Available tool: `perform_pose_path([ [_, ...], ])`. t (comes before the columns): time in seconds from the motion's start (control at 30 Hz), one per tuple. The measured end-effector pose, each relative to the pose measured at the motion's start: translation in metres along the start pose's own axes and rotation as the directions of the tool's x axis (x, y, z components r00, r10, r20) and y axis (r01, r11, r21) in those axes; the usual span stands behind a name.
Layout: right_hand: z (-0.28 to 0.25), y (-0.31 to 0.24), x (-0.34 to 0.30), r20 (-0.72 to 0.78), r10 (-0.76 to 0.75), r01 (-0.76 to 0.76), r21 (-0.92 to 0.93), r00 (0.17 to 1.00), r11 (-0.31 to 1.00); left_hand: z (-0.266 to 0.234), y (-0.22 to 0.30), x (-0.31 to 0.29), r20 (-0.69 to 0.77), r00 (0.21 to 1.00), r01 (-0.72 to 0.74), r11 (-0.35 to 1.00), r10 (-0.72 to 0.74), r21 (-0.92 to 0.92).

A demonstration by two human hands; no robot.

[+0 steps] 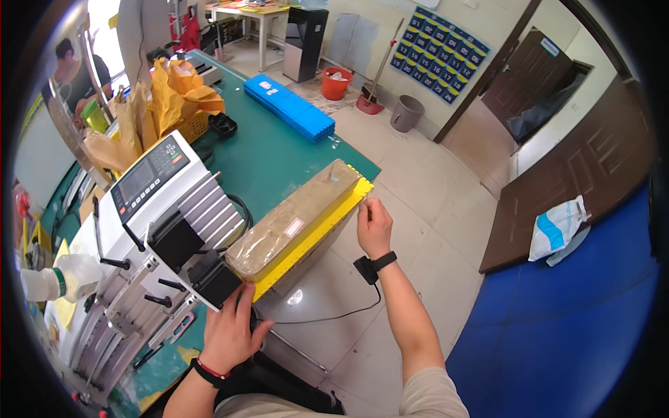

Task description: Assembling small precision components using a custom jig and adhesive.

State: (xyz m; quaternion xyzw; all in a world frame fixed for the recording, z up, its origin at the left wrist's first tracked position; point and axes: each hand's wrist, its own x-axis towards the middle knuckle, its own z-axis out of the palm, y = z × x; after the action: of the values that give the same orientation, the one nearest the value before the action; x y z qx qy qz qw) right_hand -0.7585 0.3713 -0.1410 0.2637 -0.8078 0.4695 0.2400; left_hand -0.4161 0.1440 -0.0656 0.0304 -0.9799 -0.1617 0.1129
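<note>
A stack of thin yellow strips with scalloped ends point(317, 235) leans along the side of a long block wrapped in brown tape point(296, 221), at the table's right edge. My right hand point(376, 226) is closed at the far end of the yellow stack, fingertips pinching its corner. My left hand point(230, 331) lies at the near end, fingers stretched out and touching the yellow corner, thumb apart. Just above it are the black blocks point(216, 279) of a white machine with a control panel point(155, 174). The left fingertips are partly hidden under these blocks.
A bundle of blue strips point(289, 108) lies farther back on the green table point(268, 167). Brown paper packets point(178, 97) fill a yellow basket at the left. A black cable point(334, 317) runs from my right wrist. A plastic bottle point(66, 279) stands left of the machine.
</note>
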Motion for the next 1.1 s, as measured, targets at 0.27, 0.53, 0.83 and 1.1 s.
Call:
perform_pose_path([
  [0.27,-0.027,-0.041,-0.011,0.001,-0.281,0.278,-0.142,0.960,0.950,0.000,0.002,0.004,-0.006,1.000,0.003,1.000,-0.002,0.026],
  [0.53,-0.012,-0.058,-0.002,0.066,-0.313,0.315,-0.009,0.947,0.949,0.001,0.003,0.001,-0.010,1.000,0.003,0.999,-0.002,0.053],
  [0.83,-0.014,-0.065,-0.005,0.110,-0.192,0.180,0.115,0.975,0.977,-0.003,0.004,-0.001,-0.035,0.999,-0.031,0.998,0.033,0.049],
  [1.1,-0.010,-0.071,0.000,0.076,-0.119,0.109,0.123,0.990,0.986,-0.009,0.008,0.009,-0.051,0.998,-0.040,0.998,0.042,0.048],
])
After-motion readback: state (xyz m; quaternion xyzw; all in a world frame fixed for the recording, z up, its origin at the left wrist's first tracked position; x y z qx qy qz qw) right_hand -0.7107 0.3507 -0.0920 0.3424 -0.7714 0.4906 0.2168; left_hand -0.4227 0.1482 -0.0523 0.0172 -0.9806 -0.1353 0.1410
